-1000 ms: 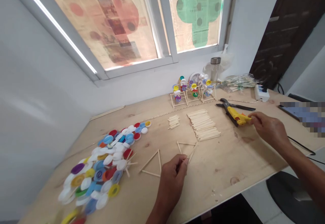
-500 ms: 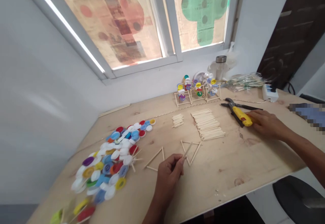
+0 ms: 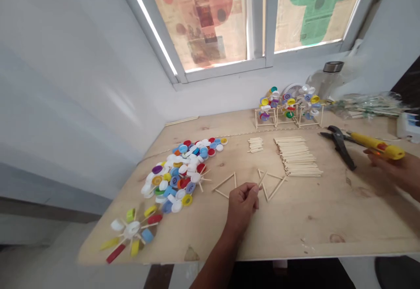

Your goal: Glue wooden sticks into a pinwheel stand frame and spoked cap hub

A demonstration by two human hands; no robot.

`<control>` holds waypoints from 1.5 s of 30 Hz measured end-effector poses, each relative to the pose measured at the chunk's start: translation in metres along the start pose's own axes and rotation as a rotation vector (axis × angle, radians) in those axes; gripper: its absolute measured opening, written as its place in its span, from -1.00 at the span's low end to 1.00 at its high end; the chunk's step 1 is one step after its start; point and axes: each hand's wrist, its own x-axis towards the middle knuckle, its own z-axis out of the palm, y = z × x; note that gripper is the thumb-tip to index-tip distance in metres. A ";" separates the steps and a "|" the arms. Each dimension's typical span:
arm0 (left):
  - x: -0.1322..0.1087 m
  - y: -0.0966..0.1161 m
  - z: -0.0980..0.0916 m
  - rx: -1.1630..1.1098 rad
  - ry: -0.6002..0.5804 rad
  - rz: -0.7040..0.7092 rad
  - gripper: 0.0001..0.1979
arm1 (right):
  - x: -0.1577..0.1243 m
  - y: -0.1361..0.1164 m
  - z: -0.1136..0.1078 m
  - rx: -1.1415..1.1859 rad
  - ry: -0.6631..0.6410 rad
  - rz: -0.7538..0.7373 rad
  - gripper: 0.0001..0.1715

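A bottle-cap wheel (image 3: 131, 230) now shows on the counter (image 3: 295, 230), left of the cap pile (image 3: 177, 175). The left grip (image 3: 242, 206) pinches a stick (image 3: 261, 179) beside the stick triangles (image 3: 223, 182). The right grip (image 3: 389, 166) wraps the glue gun (image 3: 377, 144), now off the pliers (image 3: 339, 147).

**Q:** Left hand (image 3: 242, 206): item held?

**A:** One thin, straight wooden craft stick (image 3: 262, 179), pinched in the fingers and tilted, its far end just beside an open triangular wooden stick frame (image 3: 277, 188).

**Q:** Right hand (image 3: 390, 171): item held?

**A:** One yellow plastic hot glue gun (image 3: 377, 144), held nearly level, narrow end pointing left.
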 end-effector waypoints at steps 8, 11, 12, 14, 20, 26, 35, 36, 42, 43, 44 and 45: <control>-0.001 -0.005 0.001 -0.042 -0.043 0.016 -0.57 | -0.073 -0.068 -0.002 0.544 -0.289 -0.139 -0.58; -0.001 -0.007 -0.001 -0.032 -0.042 0.049 -0.61 | -0.103 -0.096 0.002 0.558 -0.330 -0.211 -0.59; -0.001 -0.008 -0.001 -0.028 -0.039 0.061 -0.62 | -0.111 -0.105 0.003 0.571 -0.345 -0.229 -0.60; -0.001 -0.011 -0.002 -0.014 -0.030 0.091 -0.65 | -0.122 -0.120 0.002 0.580 -0.372 -0.259 -0.63; -0.002 -0.017 -0.005 0.060 -0.027 0.173 -0.68 | -0.134 -0.137 0.004 0.537 -0.398 -0.315 -0.75; -0.003 -0.019 -0.006 0.104 -0.022 0.197 -0.68 | -0.139 -0.133 0.010 0.560 -0.325 -0.399 -0.78; -0.004 -0.016 -0.005 0.155 -0.009 0.200 -0.71 | -0.137 -0.132 0.018 0.494 -0.263 -0.514 -0.83; -0.004 -0.017 -0.005 0.158 -0.009 0.200 -0.71 | -0.137 -0.132 0.018 0.489 -0.264 -0.523 -0.83; -0.004 -0.016 -0.004 0.168 0.001 0.207 -0.74 | -0.137 -0.132 0.019 0.442 -0.224 -0.569 -0.82; -0.004 -0.015 -0.004 0.171 0.003 0.209 -0.74 | -0.137 -0.133 0.020 0.437 -0.214 -0.569 -0.81; -0.004 -0.015 -0.004 0.173 0.002 0.210 -0.74 | -0.137 -0.133 0.020 0.433 -0.205 -0.570 -0.80; -0.004 -0.014 -0.004 0.174 0.002 0.212 -0.74 | -0.137 -0.133 0.021 0.433 -0.197 -0.572 -0.80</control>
